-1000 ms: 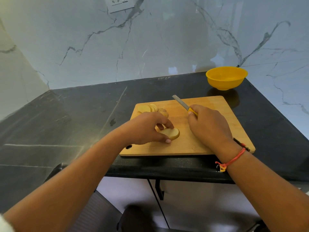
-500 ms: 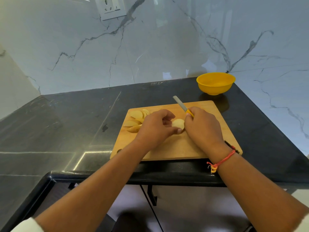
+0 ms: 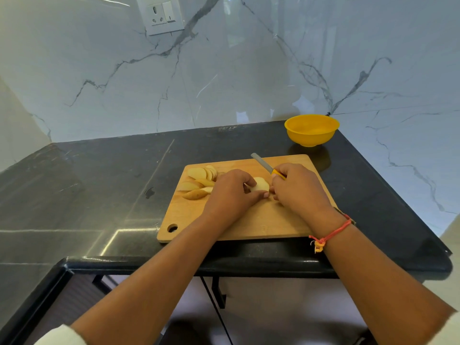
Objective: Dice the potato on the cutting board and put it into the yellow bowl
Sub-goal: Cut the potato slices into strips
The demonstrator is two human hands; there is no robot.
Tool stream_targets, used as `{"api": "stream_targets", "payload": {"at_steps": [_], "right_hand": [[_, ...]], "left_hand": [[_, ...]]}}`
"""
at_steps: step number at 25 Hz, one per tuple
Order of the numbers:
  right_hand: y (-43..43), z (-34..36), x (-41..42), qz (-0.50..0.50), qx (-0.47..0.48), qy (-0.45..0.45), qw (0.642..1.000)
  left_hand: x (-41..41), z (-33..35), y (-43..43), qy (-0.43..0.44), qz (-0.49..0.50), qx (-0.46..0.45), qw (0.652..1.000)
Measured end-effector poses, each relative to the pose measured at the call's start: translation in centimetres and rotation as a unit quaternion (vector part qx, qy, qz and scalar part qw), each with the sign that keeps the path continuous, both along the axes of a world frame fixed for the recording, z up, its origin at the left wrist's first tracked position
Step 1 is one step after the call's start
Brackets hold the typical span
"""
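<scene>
Black stone counter (image 3: 99, 183) runs into a corner of white, grey-veined marble wall (image 3: 249, 70), where one socket plate (image 3: 163, 16) sits high up. On the counter lies one wooden cutting board (image 3: 261, 220) with a single hanging hole at its near left corner. One yellow bowl (image 3: 311, 129) stands upright just beyond the board's far right corner, apart from it, and nothing shows inside it.

Both hands meet over the middle of the board. The left hand (image 3: 231, 192) has its fingers and thumb curled round one pale potato piece (image 3: 260, 184), pinching it against the board. The right hand (image 3: 298, 190) is closed round the yellow handle of one knife (image 3: 261, 163). The grey blade sticks out past the knuckles, pointing away and to the left, above the far part of the board and not on the potato. The lower fingers of that hand lie just beside the held piece, but whether they touch it cannot be told. One red thread bracelet (image 3: 331, 235) circles the right wrist.

Near the board's far left corner lie the potato slices (image 3: 196, 173), fanned and overlapping in two loose rows. At least six can be made out, but the overlap and the left hand hide the exact count. No diced cubes can be seen.
</scene>
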State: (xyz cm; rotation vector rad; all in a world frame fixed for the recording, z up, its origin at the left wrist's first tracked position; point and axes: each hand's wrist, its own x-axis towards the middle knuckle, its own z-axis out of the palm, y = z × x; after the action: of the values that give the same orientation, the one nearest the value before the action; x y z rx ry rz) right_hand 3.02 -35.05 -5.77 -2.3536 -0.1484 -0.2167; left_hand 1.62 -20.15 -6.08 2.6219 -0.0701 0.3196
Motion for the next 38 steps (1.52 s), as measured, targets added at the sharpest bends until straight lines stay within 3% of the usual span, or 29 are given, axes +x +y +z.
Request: {"api": "stream_targets", "payload": {"at_steps": [4,8,17,25,30,34,38], "right_hand": [[0.0,0.7,-1.5,0.010,-0.114,-0.009,0.993],[0.0,0.8,-2.5,0.000,-0.175,-0.026,0.984],[0.7,1.0,-2.9,-0.005,-0.213,-0.015,0.977],[2.5,2.0,-2.7,-0.001,-0.283,0.062,0.957],[2.7,3.2,-3.5,0.017,-0.339,0.170,0.925],[1.1,2.0,-4.7,0.032,-0.354,0.105,0.929],[-0.1,1.5,-5.6,0.044,-0.384,0.166,0.907]], "left_hand": [[-0.1,-0.7,-0.1,-0.047,-0.005,0.001,0.999],[-0.2,-0.8,0.5,-0.036,-0.022,-0.038,0.998],[-0.2,-0.6,0.9,-0.017,-0.035,-0.067,0.997],[-0.1,-0.6,0.7,-0.011,-0.032,-0.071,0.997],[0.0,-0.7,0.6,-0.018,-0.030,-0.063,0.997],[-0.1,-0.8,0.6,-0.022,-0.029,-0.065,0.997],[-0.1,-0.7,0.6,-0.022,-0.028,-0.071,0.997]]}}
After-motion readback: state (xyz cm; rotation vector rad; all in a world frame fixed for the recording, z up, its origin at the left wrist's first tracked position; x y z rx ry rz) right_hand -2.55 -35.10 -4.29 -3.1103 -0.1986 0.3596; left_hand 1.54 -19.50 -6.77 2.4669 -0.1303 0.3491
